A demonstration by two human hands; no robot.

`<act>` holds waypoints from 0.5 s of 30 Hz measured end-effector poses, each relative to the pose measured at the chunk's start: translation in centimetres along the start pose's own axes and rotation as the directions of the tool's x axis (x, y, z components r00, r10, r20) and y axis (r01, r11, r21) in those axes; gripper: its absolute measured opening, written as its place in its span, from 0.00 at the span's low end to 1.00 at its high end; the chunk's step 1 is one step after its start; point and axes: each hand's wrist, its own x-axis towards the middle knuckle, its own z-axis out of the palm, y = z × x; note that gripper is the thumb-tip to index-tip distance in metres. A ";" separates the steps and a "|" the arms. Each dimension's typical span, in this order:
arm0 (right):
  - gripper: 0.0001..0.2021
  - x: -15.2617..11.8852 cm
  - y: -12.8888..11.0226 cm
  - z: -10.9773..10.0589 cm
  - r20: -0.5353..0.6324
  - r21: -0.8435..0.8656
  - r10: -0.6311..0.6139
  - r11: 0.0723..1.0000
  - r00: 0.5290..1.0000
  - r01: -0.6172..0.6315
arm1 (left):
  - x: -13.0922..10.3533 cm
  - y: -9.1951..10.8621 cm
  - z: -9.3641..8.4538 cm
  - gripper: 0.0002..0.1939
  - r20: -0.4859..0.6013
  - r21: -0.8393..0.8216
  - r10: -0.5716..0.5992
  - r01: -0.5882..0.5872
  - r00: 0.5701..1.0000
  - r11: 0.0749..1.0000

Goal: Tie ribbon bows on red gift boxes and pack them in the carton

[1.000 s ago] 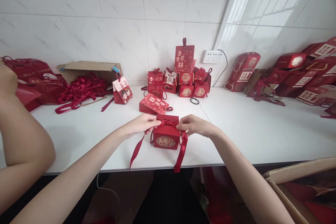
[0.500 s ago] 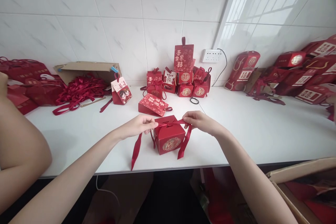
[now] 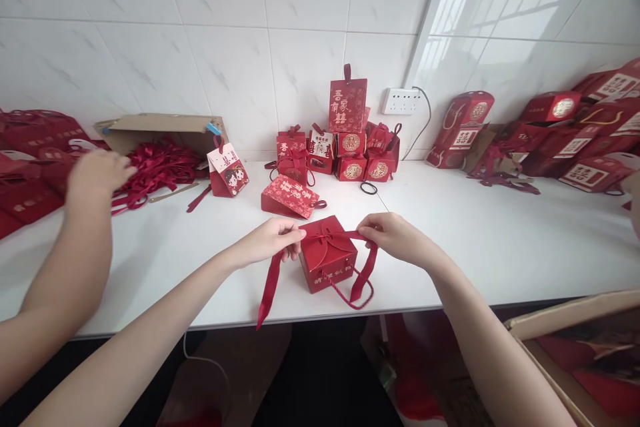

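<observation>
A red gift box (image 3: 327, 260) with a twisted cord handle (image 3: 343, 295) and gold lettering stands near the table's front edge. Across its closed top flaps runs a red ribbon (image 3: 270, 290), crossed at the middle. My left hand (image 3: 273, 240) pinches the ribbon at the left of the box, with one tail hanging down over the table. At the right, my right hand (image 3: 387, 232) grips the other end, and its tail hangs beside the box. The ribbon is stretched between both hands. Just behind lies a flat-sided red patterned box (image 3: 289, 197) with a small loop.
Another person's hand (image 3: 100, 173) reaches toward a cardboard box (image 3: 155, 122) of red ribbons at the left. A pink-and-red box (image 3: 227, 170) stands beside it. Several red boxes (image 3: 350, 143) are stacked by the wall, more (image 3: 575, 133) at the right. An open carton (image 3: 575, 340) sits lower right.
The gift box has turned, so its cord-handle side now faces me instead of the gold emblem. My right hand has shifted slightly right with the ribbon. Another person's arm has reached in at the left.
</observation>
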 end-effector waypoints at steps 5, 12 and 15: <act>0.08 1.0 1.8 -0.2 0.153 0.112 -0.008 0.994 0.988 -0.010 | 0.2 -1.9 0.7 0.19 0.046 -0.162 -0.023 0.030 0.999 0.986; 0.10 1.3 3.2 0.3 0.134 0.121 -0.036 0.992 0.990 0.020 | 0.2 -3.5 1.3 0.23 -0.021 -0.225 -0.044 0.038 0.999 0.974; 0.12 1.3 3.5 0.4 0.154 0.116 -0.057 0.993 0.986 0.039 | 0.2 -3.7 1.1 0.22 -0.018 -0.235 -0.052 0.046 0.998 0.971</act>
